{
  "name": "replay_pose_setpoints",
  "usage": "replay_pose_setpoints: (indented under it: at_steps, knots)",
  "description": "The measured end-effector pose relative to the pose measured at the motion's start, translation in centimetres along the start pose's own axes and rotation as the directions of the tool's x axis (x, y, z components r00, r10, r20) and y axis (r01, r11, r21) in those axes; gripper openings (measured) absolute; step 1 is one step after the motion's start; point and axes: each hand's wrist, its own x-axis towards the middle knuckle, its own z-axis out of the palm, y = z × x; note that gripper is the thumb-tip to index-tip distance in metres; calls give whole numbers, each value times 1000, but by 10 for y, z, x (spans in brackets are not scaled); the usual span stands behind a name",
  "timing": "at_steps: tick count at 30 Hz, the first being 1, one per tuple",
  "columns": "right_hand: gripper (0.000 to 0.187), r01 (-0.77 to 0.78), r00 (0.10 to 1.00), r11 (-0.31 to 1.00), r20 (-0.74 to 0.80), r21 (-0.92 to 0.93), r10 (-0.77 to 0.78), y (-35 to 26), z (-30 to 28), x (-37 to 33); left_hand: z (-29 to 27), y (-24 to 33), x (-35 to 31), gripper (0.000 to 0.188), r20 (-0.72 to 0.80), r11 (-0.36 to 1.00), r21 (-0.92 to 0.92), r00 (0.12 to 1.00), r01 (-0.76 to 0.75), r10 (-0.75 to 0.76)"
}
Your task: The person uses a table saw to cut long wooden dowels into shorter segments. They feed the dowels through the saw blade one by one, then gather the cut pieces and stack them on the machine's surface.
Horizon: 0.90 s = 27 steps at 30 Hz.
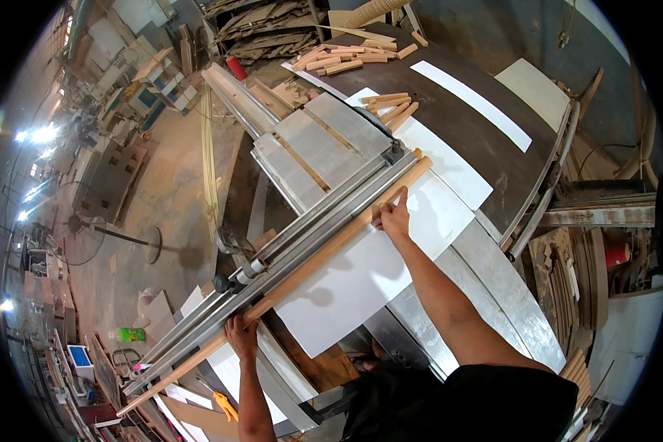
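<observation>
A long, pale wooden strip runs diagonally across the machine table, lying along a grey metal fence. My left hand grips the strip on its lower left stretch, fingers curled over it. Farther up, toward the right end, my right hand pinches the strip's near side, with the index finger stretched forward. Under the right hand and forearm spreads a white sheet. The saw blade, if there is one, cannot be made out.
Short wooden pieces lie heaped on the dark far tabletop, with several more nearer the fence. A ribbed metal sliding table stands beyond the fence. Orange-handled pliers lie at lower left; a standing fan is farther left.
</observation>
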Motion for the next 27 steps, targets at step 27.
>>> replay_pose_setpoints:
  at_steps: [27]
  knots:
    - [80,-14,998,993,-55,-119,7,-15,2,-3,-2,9,7,44,27,989,118,996,-89,86]
